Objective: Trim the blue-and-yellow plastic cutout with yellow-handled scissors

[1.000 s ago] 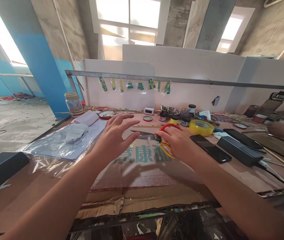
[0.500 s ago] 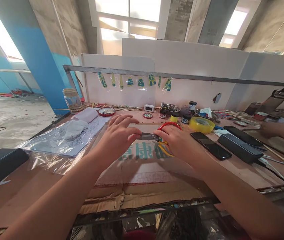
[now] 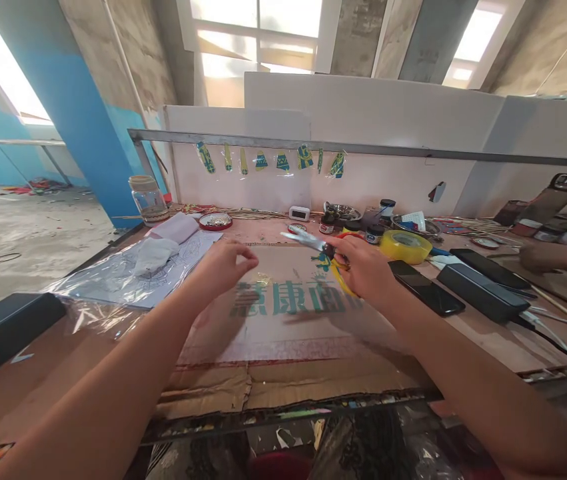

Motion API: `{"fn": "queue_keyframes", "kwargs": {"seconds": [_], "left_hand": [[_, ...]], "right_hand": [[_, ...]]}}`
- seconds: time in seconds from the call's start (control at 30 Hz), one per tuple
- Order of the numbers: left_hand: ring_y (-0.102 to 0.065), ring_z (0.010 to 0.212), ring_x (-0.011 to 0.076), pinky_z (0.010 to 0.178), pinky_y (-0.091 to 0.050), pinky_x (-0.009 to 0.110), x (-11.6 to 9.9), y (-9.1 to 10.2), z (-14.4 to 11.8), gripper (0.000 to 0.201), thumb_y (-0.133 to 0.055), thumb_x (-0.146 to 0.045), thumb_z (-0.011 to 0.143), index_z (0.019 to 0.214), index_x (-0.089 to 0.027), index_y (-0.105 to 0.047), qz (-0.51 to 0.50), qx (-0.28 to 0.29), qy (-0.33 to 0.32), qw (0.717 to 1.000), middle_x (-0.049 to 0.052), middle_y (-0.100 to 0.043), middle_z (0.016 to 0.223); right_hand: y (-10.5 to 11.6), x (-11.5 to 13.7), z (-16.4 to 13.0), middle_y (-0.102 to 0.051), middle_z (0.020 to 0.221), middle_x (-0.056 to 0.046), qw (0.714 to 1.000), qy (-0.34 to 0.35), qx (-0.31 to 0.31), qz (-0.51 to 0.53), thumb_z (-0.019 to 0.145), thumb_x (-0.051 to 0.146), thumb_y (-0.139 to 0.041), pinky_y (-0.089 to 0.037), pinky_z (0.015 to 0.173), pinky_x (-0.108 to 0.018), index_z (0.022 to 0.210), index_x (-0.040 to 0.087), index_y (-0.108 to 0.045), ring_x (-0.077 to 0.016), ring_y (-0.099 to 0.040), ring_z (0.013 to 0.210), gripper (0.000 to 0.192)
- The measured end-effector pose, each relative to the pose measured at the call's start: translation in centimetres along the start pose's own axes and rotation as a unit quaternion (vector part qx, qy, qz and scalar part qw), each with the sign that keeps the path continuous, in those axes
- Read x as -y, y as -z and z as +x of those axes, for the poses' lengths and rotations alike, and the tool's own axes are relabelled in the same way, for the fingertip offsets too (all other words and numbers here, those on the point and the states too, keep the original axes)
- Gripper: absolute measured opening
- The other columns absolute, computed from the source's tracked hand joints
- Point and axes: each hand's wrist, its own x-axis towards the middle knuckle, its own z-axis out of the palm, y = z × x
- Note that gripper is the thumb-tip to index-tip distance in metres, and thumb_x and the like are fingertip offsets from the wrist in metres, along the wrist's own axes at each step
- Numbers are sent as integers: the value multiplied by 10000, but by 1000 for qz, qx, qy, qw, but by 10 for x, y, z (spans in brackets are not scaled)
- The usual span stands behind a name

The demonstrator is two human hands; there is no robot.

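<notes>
Head view: right hand grip closed round scissors; left hand seemingly pinched empty

One pair of scissors, one yellow tape roll, two dark phones, one black power bank, one glass jar, eight blue-and-yellow hanging pieces, two red-rimmed tins, one small white clock

I note a round yellow tape roll at 2 o'clock, two flat black phones beside it, a clear glass jar at 10 o'clock, and a white folded cloth on printed paper under plastic film.
</notes>
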Motion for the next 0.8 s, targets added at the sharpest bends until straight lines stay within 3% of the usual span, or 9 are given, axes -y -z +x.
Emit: {"fn": "queue_keyframes", "kwargs": {"seconds": [0.1,0.27,0.37,0.53,0.7,0.8], "left_hand": [[-684,904,275,840,-506,363,12,-23,5,162,-621,-333,797,746,-234,-739,24,74,22,997,65,-755,892],[-648,1041,316,931,-474,412,10,-46,5,201,-584,-345,845,854,-217,-739,65,79,40,994,112,-743,1020],[-629,1063,327,947,-465,445,8,-48,5,200,-572,-339,856,901,-213,-721,77,79,42,993,119,-727,1038],[-646,987,282,901,-484,408,14,-50,7,294,-598,-340,835,1105,-252,-674,64,73,46,994,51,-740,966],[-656,1002,265,897,-495,363,19,-46,8,300,-553,-410,858,1040,-233,-712,37,40,35,998,67,-740,1019],[-622,1102,277,1004,-453,400,19,-42,8,319,-481,-403,898,1004,-219,-718,37,7,28,999,89,-709,1121]], "right_hand": [[0,-2,2,-685,1063,-87,997,-25,-62,40,849,48,-476,-510,835,-344,1254,202,-595,-241,-653,987,449],[5,9,3,-690,1067,-93,994,-37,-62,76,867,71,-483,-514,844,-357,1249,228,-612,-247,-658,978,432],[6,17,1,-693,1124,-78,980,-79,-64,174,879,145,-553,-519,831,-342,1263,247,-605,-235,-658,988,401],[4,27,-1,-696,1102,-46,923,-192,-64,326,878,293,-638,-523,785,-323,1260,268,-609,-212,-660,945,384],[2,28,0,-689,1032,-39,913,-216,-65,339,857,282,-652,-520,804,-344,1225,259,-623,-211,-649,911,370],[3,27,0,-689,1059,-53,918,-217,-58,327,856,290,-653,-516,802,-351,1223,247,-620,-216,-641,914,371]]}}
